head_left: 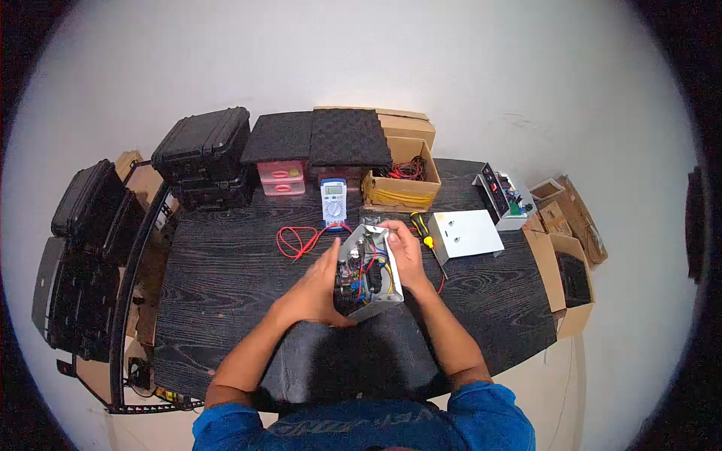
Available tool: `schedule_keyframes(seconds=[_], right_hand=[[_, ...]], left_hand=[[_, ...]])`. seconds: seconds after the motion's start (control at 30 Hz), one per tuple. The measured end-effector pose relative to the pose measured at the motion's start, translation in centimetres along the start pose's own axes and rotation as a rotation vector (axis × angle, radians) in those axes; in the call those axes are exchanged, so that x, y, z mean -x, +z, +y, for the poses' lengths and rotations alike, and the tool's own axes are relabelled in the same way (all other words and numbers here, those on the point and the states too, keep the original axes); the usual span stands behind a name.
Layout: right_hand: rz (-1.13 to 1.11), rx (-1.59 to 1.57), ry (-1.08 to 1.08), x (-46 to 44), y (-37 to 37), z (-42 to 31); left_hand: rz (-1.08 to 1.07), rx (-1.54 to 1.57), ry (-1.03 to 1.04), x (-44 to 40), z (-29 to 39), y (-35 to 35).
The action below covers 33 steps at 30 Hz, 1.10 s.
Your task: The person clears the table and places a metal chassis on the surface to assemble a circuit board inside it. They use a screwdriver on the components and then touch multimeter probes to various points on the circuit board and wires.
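Between my two hands is an open grey metal box, with red, blue and yellow wires and small electronic parts showing inside. My left hand grips its left side, fingers along the wall and thumb near the bottom corner. On the upper right edge of the box, my right hand is closed around the rim. A blue and white multimeter stands just behind the box, its red test lead looped on the table. A yellow and black screwdriver lies right of my right hand, beside a white metal cover.
On the dark wood-grain table stand black hard cases, pink drawers under black foam, and a cardboard box of cables. A white unit with a circuit board sits at the back right. An open carton is beyond the right edge.
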State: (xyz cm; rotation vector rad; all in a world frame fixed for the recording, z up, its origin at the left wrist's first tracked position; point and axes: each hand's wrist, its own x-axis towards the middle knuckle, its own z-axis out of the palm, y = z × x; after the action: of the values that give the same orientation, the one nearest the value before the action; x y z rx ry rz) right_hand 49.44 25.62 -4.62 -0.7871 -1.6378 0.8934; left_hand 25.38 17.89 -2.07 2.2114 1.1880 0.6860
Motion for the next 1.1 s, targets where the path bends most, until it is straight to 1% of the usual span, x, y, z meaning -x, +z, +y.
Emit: schedule_keyframes(seconds=[0.07,0.17,0.2,0.3,0.33,0.37,0.43,0.47,0.5,0.57,0.67,0.77,0.93,1.07,1.1], right_hand=[[0.012,-0.025,0.0,0.0,-0.1,0.3],[0.051,-0.004,-0.074,-0.5,-0.4,1.6],[0.056,-0.012,-0.059,-0.5,-0.6,1.8],[-0.026,0.142,-0.014,-0.9,-2.3,2.8],[-0.011,0.184,-0.072,-1.3,-2.4,2.1],[-0.042,0.207,0.129,-1.3,-3.2,0.8],[0.132,0.503,0.075,-1.8,-4.0,2.7],[0.167,0.628,0.125,-1.6,-4.6,3.2],[0.159,0.762,0.142,-1.6,-5.5,5.0],[0.147,0.963,0.023,-0.9,-6.9,8.0],[0.06,1.155,0.235,-0.4,-7.1,9.3],[0.029,1.252,0.249,-0.4,-7.1,9.4],[0.049,1.241,0.237,-0.1,-7.7,11.4],[0.064,1.237,0.239,0.0,-7.8,11.5],[0.091,1.193,0.214,0.0,-7.7,10.8]], left_hand=[[0.038,-0.026,0.019,-0.3,0.5,-0.1],[0.094,-0.024,0.041,-0.2,0.8,-0.4],[0.111,-0.017,0.048,-0.1,0.9,-0.6],[0.141,-0.094,0.072,0.1,1.7,-1.9],[0.137,-0.079,0.069,0.1,1.8,-2.3],[0.126,-0.118,0.077,0.1,1.7,-2.5],[0.104,-0.192,0.089,0.3,1.5,-2.7],[0.086,-0.232,0.085,0.3,1.5,-2.6],[0.068,-0.272,0.082,0.2,1.4,-2.5],[0.036,-0.337,0.079,0.2,1.2,-2.1],[-0.005,-0.4,0.081,0.0,0.4,-1.2],[-0.029,-0.425,0.09,-0.1,-0.3,-0.4],[-0.073,-0.458,0.087,-0.2,-0.8,0.6],[-0.073,-0.462,0.083,-0.2,-1.2,1.0],[-0.079,-0.464,0.08,-0.2,-1.2,1.0]])
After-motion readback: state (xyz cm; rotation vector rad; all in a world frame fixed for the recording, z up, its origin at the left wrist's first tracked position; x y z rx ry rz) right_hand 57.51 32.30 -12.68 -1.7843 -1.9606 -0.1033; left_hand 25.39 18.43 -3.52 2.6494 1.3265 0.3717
